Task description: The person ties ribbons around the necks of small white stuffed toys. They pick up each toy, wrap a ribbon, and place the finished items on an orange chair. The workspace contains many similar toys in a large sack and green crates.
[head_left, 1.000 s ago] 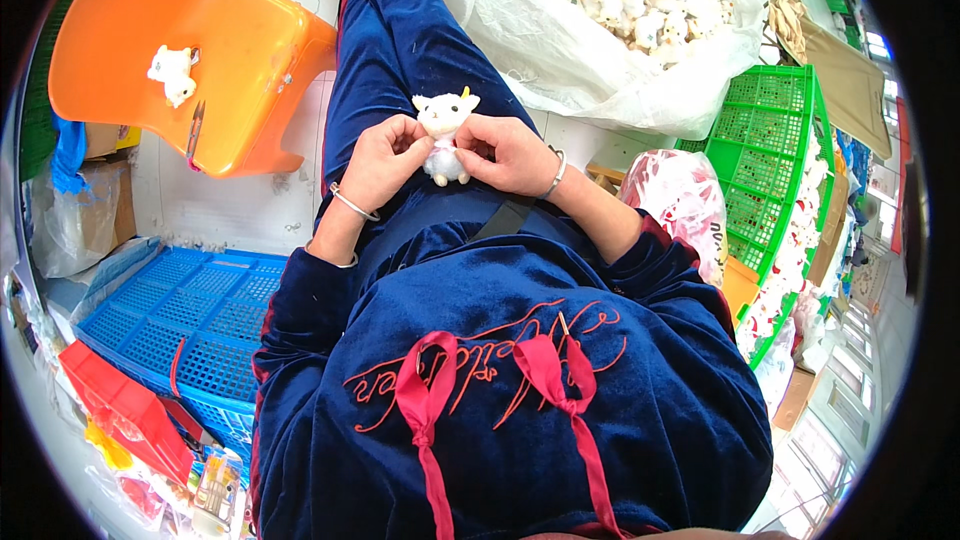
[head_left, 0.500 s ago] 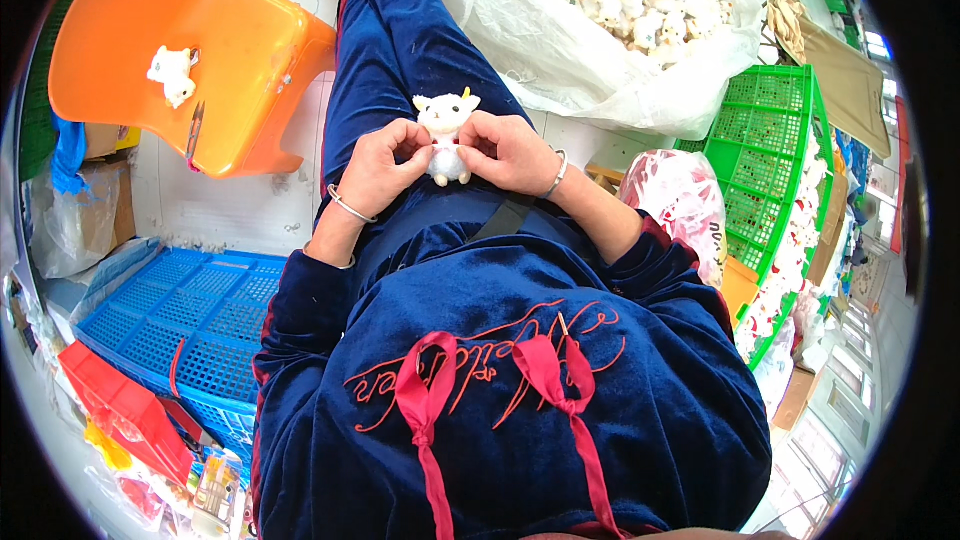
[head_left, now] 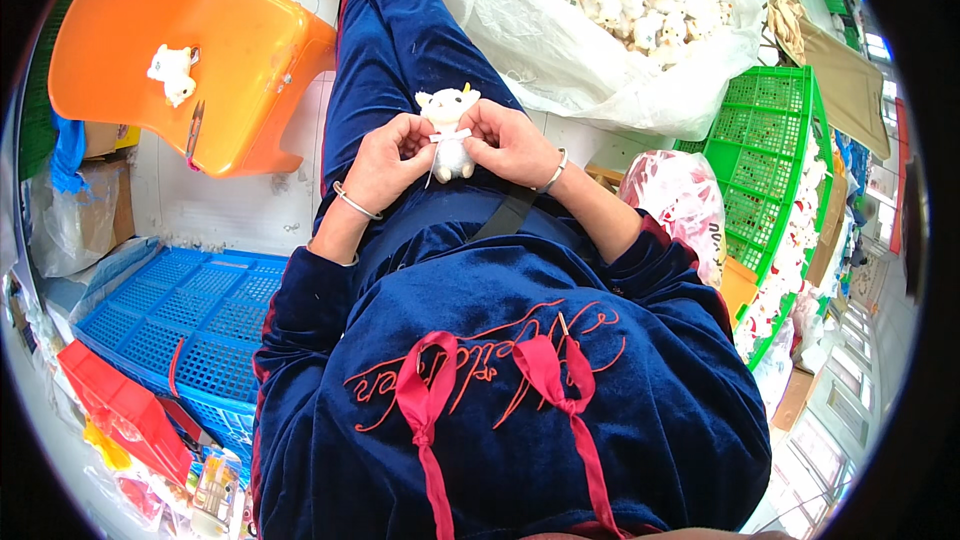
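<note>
From the head camera, the person sits in dark blue velvet clothes, and a small white plush toy (head_left: 448, 130) rests upright on the lap between both hands. The left hand (head_left: 390, 162) pinches the toy's left side at its neck, fingers curled onto it; the right hand (head_left: 510, 140) grips the other side in the same way. Each wrist carries a thin silver bangle. An orange plastic chair (head_left: 235, 50) stands to the left with another white plush toy (head_left: 172, 73) lying on its seat. A clear bag of plush toys (head_left: 610, 10) sits ahead, a green crate (head_left: 775, 140) to the right and a blue crate (head_left: 185, 325) at lower left.
</note>
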A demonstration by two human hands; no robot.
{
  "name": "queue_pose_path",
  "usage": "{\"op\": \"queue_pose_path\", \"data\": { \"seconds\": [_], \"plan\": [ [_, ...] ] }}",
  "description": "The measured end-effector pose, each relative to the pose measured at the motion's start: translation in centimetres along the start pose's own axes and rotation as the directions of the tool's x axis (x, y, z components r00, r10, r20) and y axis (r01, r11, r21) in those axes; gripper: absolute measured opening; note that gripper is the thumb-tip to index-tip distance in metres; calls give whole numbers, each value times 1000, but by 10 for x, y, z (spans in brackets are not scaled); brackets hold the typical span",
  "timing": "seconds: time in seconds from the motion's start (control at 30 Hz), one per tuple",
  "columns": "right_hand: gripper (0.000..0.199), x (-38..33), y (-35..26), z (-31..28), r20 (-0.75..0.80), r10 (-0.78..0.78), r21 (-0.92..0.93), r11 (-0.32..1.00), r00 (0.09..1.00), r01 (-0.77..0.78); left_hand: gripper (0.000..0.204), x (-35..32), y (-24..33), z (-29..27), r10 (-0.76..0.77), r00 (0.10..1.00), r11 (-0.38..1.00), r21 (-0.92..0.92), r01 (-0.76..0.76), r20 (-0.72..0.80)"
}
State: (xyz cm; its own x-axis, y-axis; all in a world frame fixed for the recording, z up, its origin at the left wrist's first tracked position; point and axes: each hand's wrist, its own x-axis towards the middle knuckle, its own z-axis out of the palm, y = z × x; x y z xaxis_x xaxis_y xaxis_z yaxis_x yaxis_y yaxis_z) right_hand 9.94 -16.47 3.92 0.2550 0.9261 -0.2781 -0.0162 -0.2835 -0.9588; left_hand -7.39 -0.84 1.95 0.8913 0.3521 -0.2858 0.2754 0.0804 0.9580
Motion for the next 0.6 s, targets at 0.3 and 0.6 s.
{"op": "queue_pose_path", "data": {
  "seconds": [0.3,0.6],
  "plan": [
    [17,-2,-11,1,38,75,0,997,996,-75,16,0,3,0,-4,1000,1000,-5,4,6],
    [21,-2,-18,0,62,96,-11,995,993,-95,11,3,-3,2,-13,999,1000,-11,12,-51]
  ]
}}
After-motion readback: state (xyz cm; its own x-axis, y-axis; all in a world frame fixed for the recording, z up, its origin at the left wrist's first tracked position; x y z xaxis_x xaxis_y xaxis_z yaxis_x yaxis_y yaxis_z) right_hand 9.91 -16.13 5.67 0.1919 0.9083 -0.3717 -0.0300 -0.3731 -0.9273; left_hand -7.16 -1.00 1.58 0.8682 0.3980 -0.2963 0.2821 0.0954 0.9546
